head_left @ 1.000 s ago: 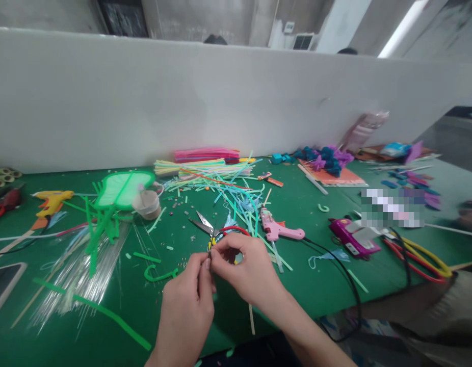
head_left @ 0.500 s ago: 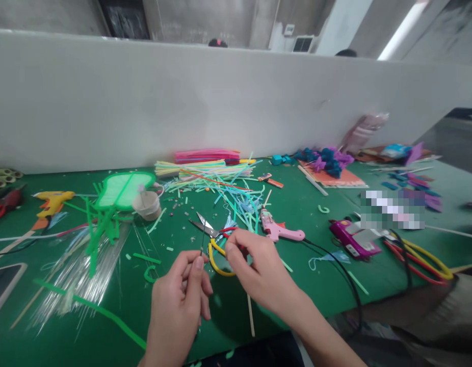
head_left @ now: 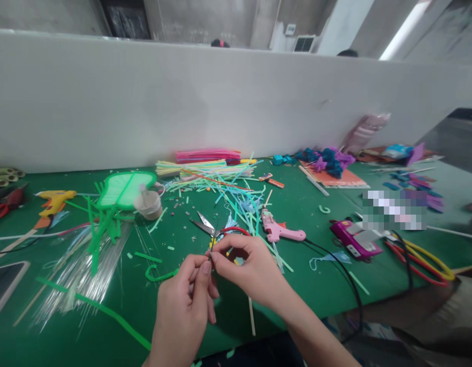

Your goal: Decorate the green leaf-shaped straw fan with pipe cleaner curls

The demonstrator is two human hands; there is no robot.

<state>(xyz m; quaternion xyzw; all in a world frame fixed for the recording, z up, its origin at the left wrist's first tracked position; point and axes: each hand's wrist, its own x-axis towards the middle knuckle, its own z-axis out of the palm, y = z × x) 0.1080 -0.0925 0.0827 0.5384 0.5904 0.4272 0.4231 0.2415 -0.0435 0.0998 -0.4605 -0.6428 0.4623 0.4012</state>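
My left hand [head_left: 184,306] is closed in a pinch around a thin dark strand [head_left: 212,241] that stands up from the fingertips. Thumb and forefinger of my right hand [head_left: 249,262] are pinched on the same strand, touching the left fingertips; its lower part is hidden by my fingers. Just beyond lie open scissors [head_left: 206,225] with red and yellow handles, partly covered by my right hand. A pink glue gun [head_left: 284,232] rests to the right of it. Green fuzzy wire [head_left: 159,277] curls on the table beside my left hand.
A green fuzzy-wire fan shape [head_left: 127,191], a small cup [head_left: 149,205] and a yellow glue gun [head_left: 54,201] lie left. Behind are bundled coloured stems [head_left: 205,168]. A magenta power strip [head_left: 354,239] with black cables sits right. A white partition [head_left: 220,102] closes the back.
My right hand has come left and down, and its fingertips now meet the dark strand at my left hand. The left hand has shifted slightly right.
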